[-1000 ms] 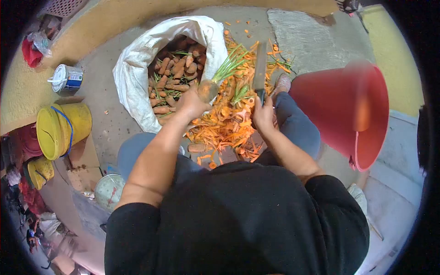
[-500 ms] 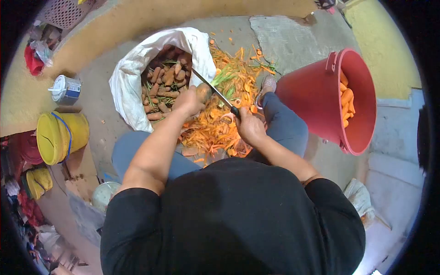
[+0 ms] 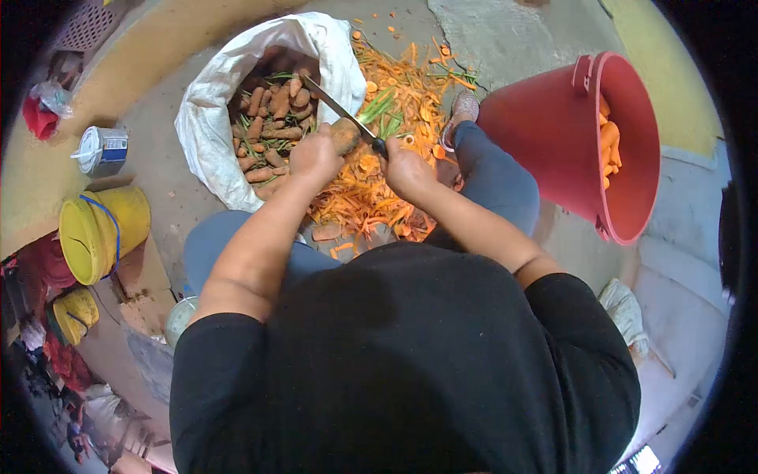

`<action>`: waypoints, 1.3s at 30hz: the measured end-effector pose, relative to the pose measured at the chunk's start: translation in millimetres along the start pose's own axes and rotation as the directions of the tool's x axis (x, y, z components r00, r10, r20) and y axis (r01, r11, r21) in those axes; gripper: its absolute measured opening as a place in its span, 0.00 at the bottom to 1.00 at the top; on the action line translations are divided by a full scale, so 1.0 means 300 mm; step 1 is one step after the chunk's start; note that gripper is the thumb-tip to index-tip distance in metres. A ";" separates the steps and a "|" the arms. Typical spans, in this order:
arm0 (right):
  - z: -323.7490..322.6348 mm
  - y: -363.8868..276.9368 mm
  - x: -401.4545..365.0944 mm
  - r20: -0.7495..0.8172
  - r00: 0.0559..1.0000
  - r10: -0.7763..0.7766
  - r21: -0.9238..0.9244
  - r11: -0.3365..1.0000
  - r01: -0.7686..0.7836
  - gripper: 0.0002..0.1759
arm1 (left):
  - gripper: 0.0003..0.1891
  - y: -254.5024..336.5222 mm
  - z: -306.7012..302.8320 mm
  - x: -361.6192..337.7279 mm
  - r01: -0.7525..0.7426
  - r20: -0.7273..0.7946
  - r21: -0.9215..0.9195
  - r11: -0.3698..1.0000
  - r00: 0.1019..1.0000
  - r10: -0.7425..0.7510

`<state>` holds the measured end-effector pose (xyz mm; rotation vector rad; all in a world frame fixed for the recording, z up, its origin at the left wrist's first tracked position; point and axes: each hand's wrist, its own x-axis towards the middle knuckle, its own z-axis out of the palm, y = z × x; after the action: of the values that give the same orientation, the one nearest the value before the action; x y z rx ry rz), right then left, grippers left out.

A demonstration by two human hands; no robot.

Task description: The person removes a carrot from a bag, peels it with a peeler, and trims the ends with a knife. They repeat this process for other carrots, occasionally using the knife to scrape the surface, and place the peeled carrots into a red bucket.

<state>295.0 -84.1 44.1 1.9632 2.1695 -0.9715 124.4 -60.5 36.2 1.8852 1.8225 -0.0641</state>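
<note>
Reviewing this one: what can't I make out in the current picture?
- Head view: most of the knife handle, hidden by the right hand.
- Head view: whether the blade bites into the carrot in the left hand; too small to tell.
- Head view: how many carrots the red bucket holds; its wall hides part.
- Head view: the sack's bottom, hidden under piled carrots.
- Head view: the can's label, too small to read.

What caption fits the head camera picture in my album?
Left hand holding a brown carrot, right hand a knife, above orange peelings.
</note>
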 end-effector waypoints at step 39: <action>0.482 0.580 0.534 0.502 0.856 -0.123 -0.437 0.818 0.374 0.22 | 0.37 -0.090 -0.257 0.008 0.076 0.015 -0.931 -0.358 0.985 0.172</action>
<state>371.9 -14.7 -213.0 1.0853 2.1404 -0.6647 75.2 -29.2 93.4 0.4473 0.7549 1.0807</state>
